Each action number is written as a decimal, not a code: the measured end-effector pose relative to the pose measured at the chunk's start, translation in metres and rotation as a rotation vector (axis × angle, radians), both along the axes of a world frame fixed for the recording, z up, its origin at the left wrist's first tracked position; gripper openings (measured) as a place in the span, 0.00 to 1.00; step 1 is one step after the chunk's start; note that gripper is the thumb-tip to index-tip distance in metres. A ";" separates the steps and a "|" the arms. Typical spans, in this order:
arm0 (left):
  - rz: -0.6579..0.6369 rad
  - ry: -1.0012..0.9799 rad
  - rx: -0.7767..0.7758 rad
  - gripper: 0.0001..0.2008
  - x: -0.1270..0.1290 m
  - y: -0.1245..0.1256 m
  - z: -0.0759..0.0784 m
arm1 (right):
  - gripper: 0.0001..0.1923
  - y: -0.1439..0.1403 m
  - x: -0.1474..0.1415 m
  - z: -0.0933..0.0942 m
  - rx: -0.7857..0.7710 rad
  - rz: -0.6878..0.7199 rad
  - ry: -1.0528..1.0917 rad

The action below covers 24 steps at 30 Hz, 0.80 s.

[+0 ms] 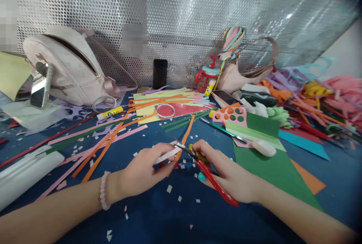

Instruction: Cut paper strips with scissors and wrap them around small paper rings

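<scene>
My left hand [148, 168] pinches a white paper strip [166, 155] over the middle of the blue table. In my right hand [226, 172] is a pair of scissors [215, 183] with red handles. The blades point left and meet the strip's end beside my left fingertips; whether they are parted there is too small to tell. Under them lies an orange paper strip [187, 134]. Small white paper bits [169, 189] are scattered on the table below my hands.
Long pink and orange strips [107, 146] spread at left near a glue stick [111, 112]. A pile of strips [169, 100] lies behind, before a black phone [160, 73]. Green paper [254, 172] and a teal pen [226, 131] lie right. A pale backpack [68, 63] stands back left.
</scene>
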<state>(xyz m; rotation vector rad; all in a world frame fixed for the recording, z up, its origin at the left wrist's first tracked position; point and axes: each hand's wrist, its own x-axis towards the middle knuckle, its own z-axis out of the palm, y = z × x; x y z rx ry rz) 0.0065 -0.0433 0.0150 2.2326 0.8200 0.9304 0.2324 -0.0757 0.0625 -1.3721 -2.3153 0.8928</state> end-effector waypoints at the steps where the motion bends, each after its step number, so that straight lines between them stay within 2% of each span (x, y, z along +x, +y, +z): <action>1: 0.004 0.001 0.004 0.08 0.000 0.000 0.000 | 0.14 0.000 0.000 0.000 0.002 -0.002 0.000; 13: -0.009 0.010 0.060 0.08 0.002 0.001 0.001 | 0.06 -0.001 -0.003 0.004 0.011 0.000 -0.067; 24: -0.006 0.026 0.054 0.07 0.002 0.002 0.004 | 0.06 0.002 -0.002 0.000 -0.054 0.005 -0.020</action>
